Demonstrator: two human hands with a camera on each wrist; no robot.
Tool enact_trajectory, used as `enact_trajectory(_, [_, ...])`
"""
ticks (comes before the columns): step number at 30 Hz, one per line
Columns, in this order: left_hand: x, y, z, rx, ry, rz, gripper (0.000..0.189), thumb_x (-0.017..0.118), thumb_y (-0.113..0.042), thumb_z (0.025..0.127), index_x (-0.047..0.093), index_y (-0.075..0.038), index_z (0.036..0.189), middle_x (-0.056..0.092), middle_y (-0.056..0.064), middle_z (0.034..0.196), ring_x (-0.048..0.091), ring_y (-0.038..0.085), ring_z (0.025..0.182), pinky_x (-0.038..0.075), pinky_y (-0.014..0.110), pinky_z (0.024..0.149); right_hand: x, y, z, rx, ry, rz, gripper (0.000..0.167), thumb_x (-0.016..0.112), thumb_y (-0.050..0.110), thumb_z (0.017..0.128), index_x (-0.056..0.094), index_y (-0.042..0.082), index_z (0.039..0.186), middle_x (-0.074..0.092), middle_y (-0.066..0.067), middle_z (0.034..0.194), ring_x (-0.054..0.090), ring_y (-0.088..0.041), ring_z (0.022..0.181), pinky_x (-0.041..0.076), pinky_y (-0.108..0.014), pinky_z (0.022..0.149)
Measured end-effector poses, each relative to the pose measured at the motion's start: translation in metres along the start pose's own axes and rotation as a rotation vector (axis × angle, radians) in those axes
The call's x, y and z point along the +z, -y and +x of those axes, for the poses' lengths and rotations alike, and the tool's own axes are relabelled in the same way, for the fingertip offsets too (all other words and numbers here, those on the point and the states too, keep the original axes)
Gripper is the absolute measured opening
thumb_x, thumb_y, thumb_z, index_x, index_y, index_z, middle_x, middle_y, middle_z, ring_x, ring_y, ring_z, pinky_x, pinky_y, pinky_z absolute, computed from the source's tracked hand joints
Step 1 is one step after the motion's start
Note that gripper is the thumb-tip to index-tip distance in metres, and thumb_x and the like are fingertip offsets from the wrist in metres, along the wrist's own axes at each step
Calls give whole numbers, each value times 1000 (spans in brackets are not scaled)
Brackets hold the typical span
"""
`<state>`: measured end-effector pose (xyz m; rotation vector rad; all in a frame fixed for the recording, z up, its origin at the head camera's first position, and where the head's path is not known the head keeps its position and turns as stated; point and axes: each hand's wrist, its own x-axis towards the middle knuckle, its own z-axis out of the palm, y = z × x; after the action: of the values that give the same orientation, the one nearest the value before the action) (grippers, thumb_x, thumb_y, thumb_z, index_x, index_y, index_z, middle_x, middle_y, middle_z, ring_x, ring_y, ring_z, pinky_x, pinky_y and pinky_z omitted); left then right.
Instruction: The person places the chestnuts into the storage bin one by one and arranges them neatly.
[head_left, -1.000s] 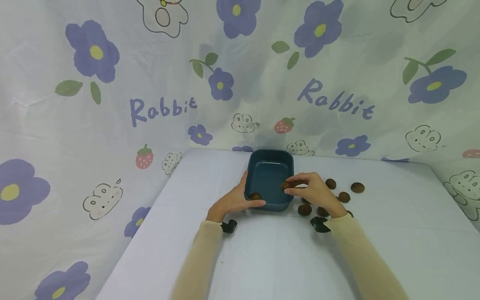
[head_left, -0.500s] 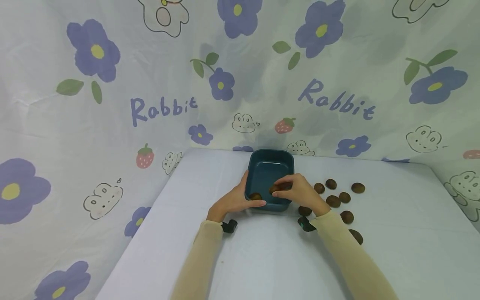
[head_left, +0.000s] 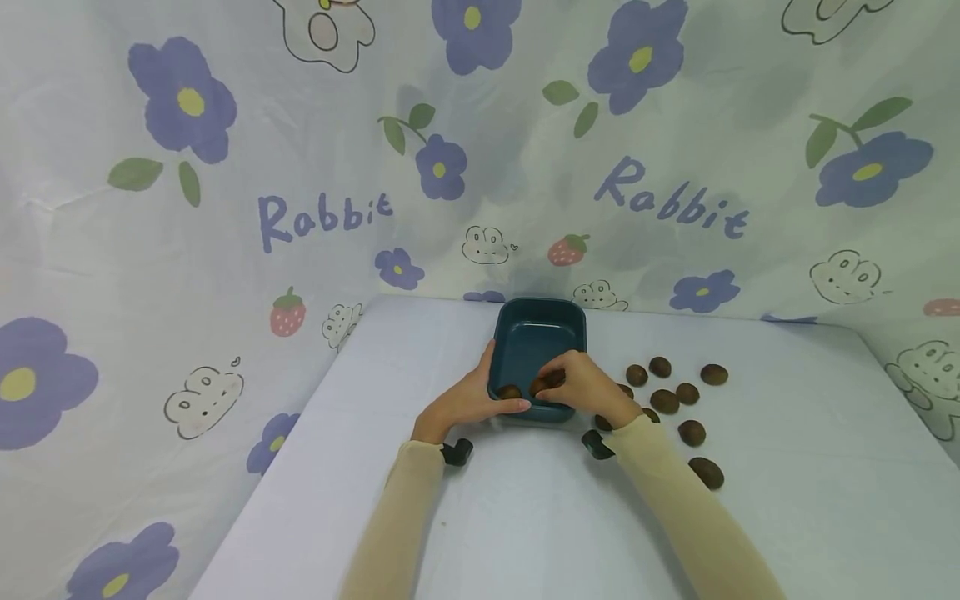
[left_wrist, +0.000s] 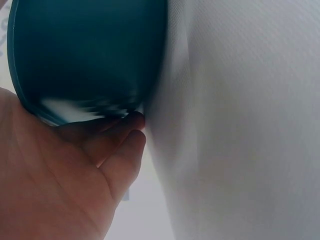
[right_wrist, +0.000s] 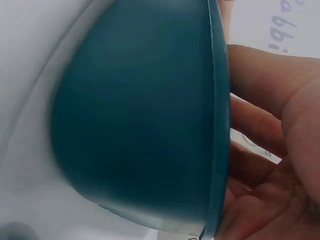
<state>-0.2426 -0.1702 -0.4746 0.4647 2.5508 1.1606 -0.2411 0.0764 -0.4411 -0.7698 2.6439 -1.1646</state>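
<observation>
A dark teal, rounded rectangular dish stands toward the back of the white table in the head view. My left hand grips its near left corner, thumb along the near rim and fingers at the left side. Inside that corner lies one brown kiwi. With thumb and fingers my right hand pinches another brown kiwi low in the dish, just right of the first. In the right wrist view the dish wall hides that fruit, and the fingers reach behind its rim.
Several kiwis lie scattered on the table right of the dish, some partly behind the right wrist. The nearest kiwi is beside the right sleeve. A patterned cloth hangs behind the table.
My right hand has moved left from the dish's right rim into its near end, carrying a kiwi beside the one lying there. The left hand stays on the dish.
</observation>
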Motion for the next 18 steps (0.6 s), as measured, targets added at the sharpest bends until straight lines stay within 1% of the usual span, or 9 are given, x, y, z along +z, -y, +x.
enact_trajectory(2, [0,0,0,0,-1,-1,137,78,-73,77,-18,-31,165,3,0,177,19,27,161,28,58,126,1,2,1,13,12,-12,26,85,13,86,79,1,109,78,-10,105,70,-17,91,61,-33,80])
enact_trajectory(7, [1,1,1,-3,-8,-2,138,78,-74,76,-19,-33,164,2,0,177,19,27,161,28,58,126,2,3,3,-16,38,-22,20,85,9,85,81,2,103,80,-8,98,71,-12,82,61,-28,75])
enact_trajectory(10, [1,1,0,-4,-11,-4,137,78,-74,76,-20,-35,163,1,-1,177,18,27,161,28,58,126,3,2,5,-33,50,-40,19,84,7,85,81,1,102,80,-8,96,72,-10,79,61,-27,72])
enact_trajectory(14, [1,0,0,1,-10,-3,136,78,-73,76,-20,-36,163,0,-1,177,17,26,162,27,58,127,5,2,7,-15,59,-80,16,84,6,84,81,3,99,80,-5,92,69,-9,76,60,-26,70])
enact_trajectory(18, [1,-1,0,0,-7,3,137,78,-73,76,-20,-32,164,0,0,177,17,27,162,26,59,127,8,3,8,15,68,-108,12,85,6,84,82,5,96,79,-3,89,67,-9,75,59,-27,70])
